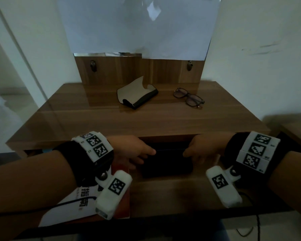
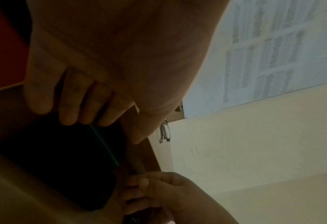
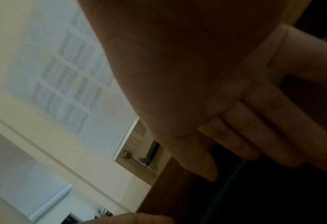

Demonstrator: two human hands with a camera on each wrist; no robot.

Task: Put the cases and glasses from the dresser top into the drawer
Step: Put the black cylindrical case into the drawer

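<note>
Nearest, the drawer [image 1: 163, 193] stands pulled out under the dresser top [image 1: 111, 119], and a dark case [image 1: 166, 164] lies flat inside it, between the two hands. The left hand [image 1: 135, 152] reaches in from the left; in the left wrist view its fingers [image 2: 68, 109] lie side by side, nearly straight, their tips resting on the case's left end while the thumb sits apart along the far edge. The right hand [image 1: 203, 150] comes in from the right, and in the right wrist view its fingers [image 3: 254, 136] are also together and only gently bent, hovering at the case's right end; whether they touch it I cannot tell, since that part is dark. Neither hand wraps around the case. To the left in the drawer, beneath the left wrist, a white sheet [image 1: 71, 204] with printed characters lies over something red [image 1: 123, 193]. Farther off on the dresser top, an open case [image 1: 137, 94] with a pale lining sits near the middle, and glasses [image 1: 188, 97] with dark frames rest to its right, well apart from it. Beyond them rises the wooden back panel [image 1: 111, 70], with paper [image 1: 137, 26] covering what is above it.
</note>
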